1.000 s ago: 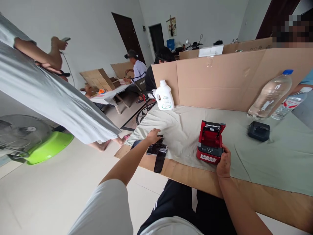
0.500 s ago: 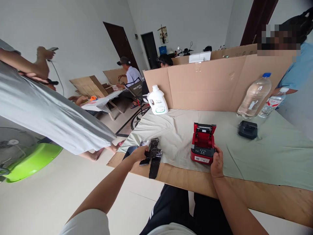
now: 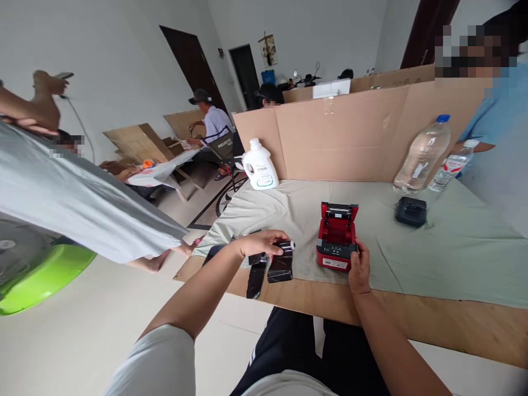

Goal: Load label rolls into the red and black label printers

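Observation:
My left hand (image 3: 260, 243) pinches a small roll of shiny black label paper (image 3: 280, 266) by its upper end, a loose length hanging down over the cloth. Another black strip (image 3: 256, 281) lies under and beside that hand, across the table's front edge. To the right stands a red and black label printer (image 3: 337, 250), its lid raised and the red inner bay bare. Fingers of my right hand (image 3: 359, 268) are closed against the printer's right side, the thumb near its front corner.
A white jug (image 3: 260, 165) stands before a cardboard wall (image 3: 334, 132). At the right are a large clear bottle (image 3: 423, 157), a smaller bottle (image 3: 451, 168) and a black box-like object (image 3: 411, 212). A person (image 3: 482, 129) is behind the wall's right end; another stands at left.
My left hand has moved right toward the printer, lifting the black label roll from the pile of strips. My right hand stays on the printer. The view has shifted slightly.

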The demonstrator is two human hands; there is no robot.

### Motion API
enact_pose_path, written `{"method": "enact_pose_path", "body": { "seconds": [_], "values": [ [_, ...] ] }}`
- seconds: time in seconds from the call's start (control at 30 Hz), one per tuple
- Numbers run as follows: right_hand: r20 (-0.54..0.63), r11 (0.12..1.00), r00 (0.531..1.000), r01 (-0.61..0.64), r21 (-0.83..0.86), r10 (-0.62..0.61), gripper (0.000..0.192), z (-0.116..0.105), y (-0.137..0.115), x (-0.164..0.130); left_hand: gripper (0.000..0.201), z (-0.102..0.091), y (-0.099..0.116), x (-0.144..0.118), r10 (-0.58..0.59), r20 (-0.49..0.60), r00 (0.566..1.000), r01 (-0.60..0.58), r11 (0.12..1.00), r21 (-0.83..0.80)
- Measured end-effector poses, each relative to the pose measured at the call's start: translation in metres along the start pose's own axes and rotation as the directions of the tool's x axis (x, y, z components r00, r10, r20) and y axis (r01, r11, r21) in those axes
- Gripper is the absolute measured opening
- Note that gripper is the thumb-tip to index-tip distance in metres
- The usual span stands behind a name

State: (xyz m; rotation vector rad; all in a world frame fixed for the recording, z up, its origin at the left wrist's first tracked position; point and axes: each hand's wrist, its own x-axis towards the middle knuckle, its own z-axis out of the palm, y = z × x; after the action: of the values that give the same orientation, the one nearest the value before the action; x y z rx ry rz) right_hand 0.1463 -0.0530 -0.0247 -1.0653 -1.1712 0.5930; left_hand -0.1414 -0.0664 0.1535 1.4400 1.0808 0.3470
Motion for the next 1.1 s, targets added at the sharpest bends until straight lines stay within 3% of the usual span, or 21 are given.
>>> {"method": "enact_pose_path", "body": {
  "seconds": [0.1,0.17,0.23,0.4,0.57,0.77,0.93,1.1],
  "values": [
    [-0.001,0.956,0.979,0.197,-0.220,-0.202,0.064,0.001,-0.010,-0.003,0.047,0.022,0.015,0.045,0.069,0.047,0.996,-0.068,0.997,-0.020],
    [0.007,0.881,0.937,0.330,-0.339,-0.349,0.072,0.003,-0.019,-0.006,0.045,0.031,0.020,0.073,0.108,0.079,0.991,-0.107,0.994,-0.021],
    [0.034,0.824,0.901,0.411,-0.389,-0.433,0.068,0.003,-0.026,-0.008,0.044,0.037,0.023,0.099,0.144,0.088,0.986,-0.147,0.989,0.031],
    [0.140,0.790,0.872,0.485,-0.375,-0.469,0.032,0.000,-0.031,-0.013,0.042,0.046,0.028,0.146,0.216,-0.084,0.973,-0.159,0.887,0.434],
    [0.142,0.788,0.860,0.506,-0.350,-0.490,0.038,-0.001,-0.032,-0.014,0.040,0.056,0.033,0.171,0.191,-0.130,0.973,-0.053,0.734,0.677],
    [0.098,0.864,0.904,0.427,-0.266,-0.416,0.034,-0.002,-0.038,-0.011,0.034,0.056,0.034,0.181,0.177,-0.151,0.973,-0.003,0.658,0.753],
    [0.033,0.968,0.981,0.195,-0.158,-0.192,0.021,-0.001,-0.047,-0.007,0.032,0.053,0.031,0.184,0.139,-0.182,0.973,0.063,0.602,0.796],
    [0.006,0.999,0.999,-0.034,-0.014,0.034,0.021,0.002,-0.056,0.004,0.031,0.053,0.030,0.187,0.121,-0.214,0.969,0.091,0.634,0.768]
  ]
}}
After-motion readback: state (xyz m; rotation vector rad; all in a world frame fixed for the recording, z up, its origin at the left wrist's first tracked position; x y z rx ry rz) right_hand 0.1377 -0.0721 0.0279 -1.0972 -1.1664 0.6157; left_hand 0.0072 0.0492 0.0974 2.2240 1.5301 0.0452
